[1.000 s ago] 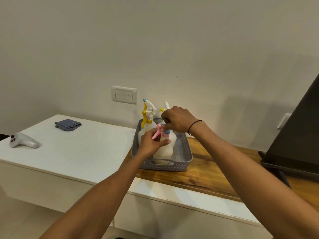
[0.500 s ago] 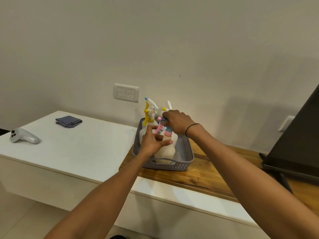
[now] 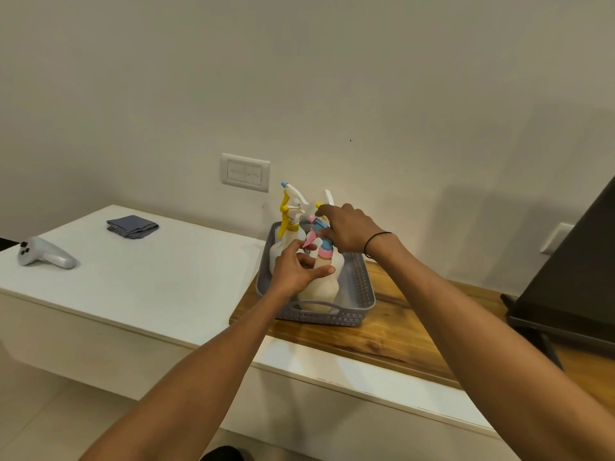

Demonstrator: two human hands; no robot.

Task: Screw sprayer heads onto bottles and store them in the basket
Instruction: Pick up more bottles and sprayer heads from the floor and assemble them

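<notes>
Left hand (image 3: 294, 273) grips bottle (image 3: 320, 287) in basket (image 3: 357, 294), right hand (image 3: 347, 231) pinches sprayer (image 3: 320, 229); light, smooth plastic, best gripped at the collar.

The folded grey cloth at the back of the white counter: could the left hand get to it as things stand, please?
Probably yes. The left hand is busy on the bottle in the basket, but only bare white counter lies between it and the cloth.

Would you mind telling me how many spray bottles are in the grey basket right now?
3 visible, all in the grey basket: the yellow-trigger bottle at its back left, the pink-collared bottle in front between both hands, and a third sprayer behind the right hand, mostly hidden. More may be concealed.
</notes>
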